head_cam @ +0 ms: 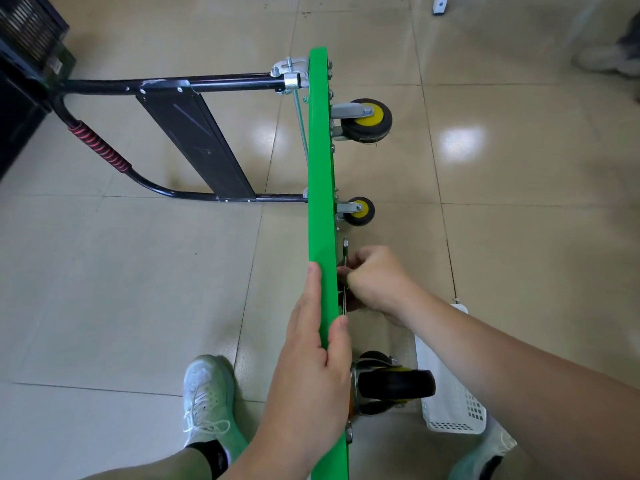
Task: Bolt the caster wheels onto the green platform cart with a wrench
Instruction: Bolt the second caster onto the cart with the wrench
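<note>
Head view: our left hand (311, 368) grips green platform cart (320, 168) rim, right hand (377, 278) alongside grips wrench (345, 251); cart likely stiff, tippy, best held by rim.

Left grip (311, 362) clamps the top edge of the green platform (320, 168). Its fingers (312, 292) are straight and laid along the left face, thumb (340, 341) pressed on the right face. Left forearm is bare and enters from bottom centre. Right grip (377, 282) is just beyond it on the wheel side, fingers curled round the wrench (345, 247), back of hand up, fingertips hidden against the platform. Right forearm is bare and comes in from the lower right edge. The two grips are near each other, not touching.
</note>
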Motion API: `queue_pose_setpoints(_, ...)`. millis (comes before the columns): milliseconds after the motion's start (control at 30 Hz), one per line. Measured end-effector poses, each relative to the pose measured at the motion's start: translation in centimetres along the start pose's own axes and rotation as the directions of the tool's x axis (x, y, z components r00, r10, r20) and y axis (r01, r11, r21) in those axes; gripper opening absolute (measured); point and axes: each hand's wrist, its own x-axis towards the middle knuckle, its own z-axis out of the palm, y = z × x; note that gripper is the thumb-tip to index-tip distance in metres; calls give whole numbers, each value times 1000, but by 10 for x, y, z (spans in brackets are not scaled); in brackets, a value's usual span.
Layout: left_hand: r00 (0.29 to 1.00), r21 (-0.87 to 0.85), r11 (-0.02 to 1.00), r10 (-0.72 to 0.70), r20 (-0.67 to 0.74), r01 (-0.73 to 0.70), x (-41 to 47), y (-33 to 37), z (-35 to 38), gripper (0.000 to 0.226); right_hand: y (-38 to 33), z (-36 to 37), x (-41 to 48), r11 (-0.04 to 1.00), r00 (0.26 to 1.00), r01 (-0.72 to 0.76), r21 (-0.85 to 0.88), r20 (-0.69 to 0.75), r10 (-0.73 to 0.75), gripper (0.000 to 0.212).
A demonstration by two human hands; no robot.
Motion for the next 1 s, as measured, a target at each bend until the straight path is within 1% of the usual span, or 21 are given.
queue_pose_setpoints(100,1000,-13,1000,-18,-1,18,0,-2,1,68,0,1,3,998,999,-37,47,18,36,5)
queue_pose_setpoints(367,1000,-30,999,-23,-3,23,0,-2,-1,68,-8,3,4,987,990,-133,87,62,128,8)
queue_pose_setpoints(533,1000,-30,999,-17,-1,17,1,-1,-2,67,-7,-1,1,990,989,-102,100,120,89,7)
queue_pose_setpoints(633,1000,-20,1000,-19,-2,19,2,-3,-1,65,-8,-9,-6,992,992,-72,104,111,61,12)
queue_pose_setpoints(733,1000,-1,1000,-16,-1,16,3,-2,1,64,-14,-21,-17,991,998,28,127,46,-34,13)
queue_pose_setpoints(833,1000,-17,1000,-12,2,12,3,1,1,62,-13,-42,-32,976,985,164,144,-85,-153,9)
queue_pose_setpoints(900,1000,-6,1000,-2,-2,2,2,5,0,62,-4,-58,-47,972,968,198,124,-181,-174,9)
queue_pose_setpoints(1000,1000,8,1000,11,-7,-11,-2,11,-2,60,28,-79,-70,981,925,182,72,-351,-146,11)
